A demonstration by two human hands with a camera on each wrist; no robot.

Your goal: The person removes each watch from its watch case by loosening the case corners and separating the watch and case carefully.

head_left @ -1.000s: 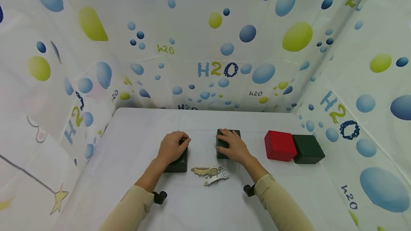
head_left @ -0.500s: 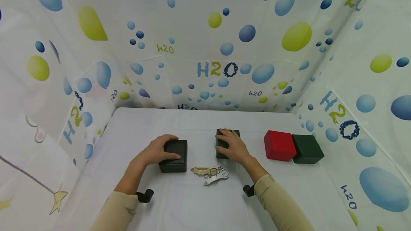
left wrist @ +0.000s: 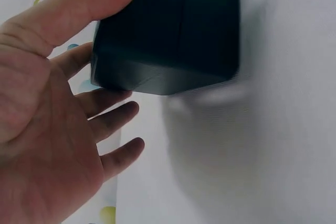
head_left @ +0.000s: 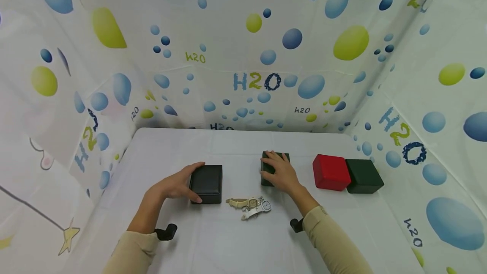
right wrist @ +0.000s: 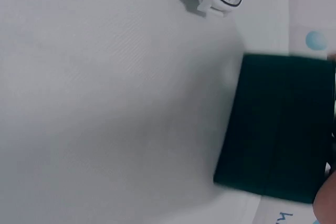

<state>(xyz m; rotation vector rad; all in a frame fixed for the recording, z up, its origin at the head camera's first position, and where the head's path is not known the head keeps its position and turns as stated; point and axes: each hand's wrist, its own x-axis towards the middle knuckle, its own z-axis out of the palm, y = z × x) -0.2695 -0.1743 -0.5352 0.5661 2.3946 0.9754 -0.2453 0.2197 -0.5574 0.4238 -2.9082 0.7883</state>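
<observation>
My left hand (head_left: 171, 185) grips a black box (head_left: 207, 181) at its left side, the thumb at the near corner and a finger at the far one. In the left wrist view the other fingers spread beside the dark box (left wrist: 168, 35). Over a dark green box (head_left: 267, 167) lies my right hand (head_left: 283, 174), holding it with fingers across the top and thumb at its left side. The right wrist view shows that green box (right wrist: 275, 129) from below the hand, most fingers hidden. Between both hands lie a beige-strapped wristwatch (head_left: 243, 203) and a white wristwatch (head_left: 258, 209).
Right of my right hand stand a red box (head_left: 332, 172) and another dark green box (head_left: 364, 176), side by side. A white cloth covers the table (head_left: 228, 244). Patterned curtains (head_left: 213, 33) rise behind and at both sides.
My left hand has drawn back leftward from over the black box and now grasps its left side. My right hand and its green box have shifted slightly right and away.
</observation>
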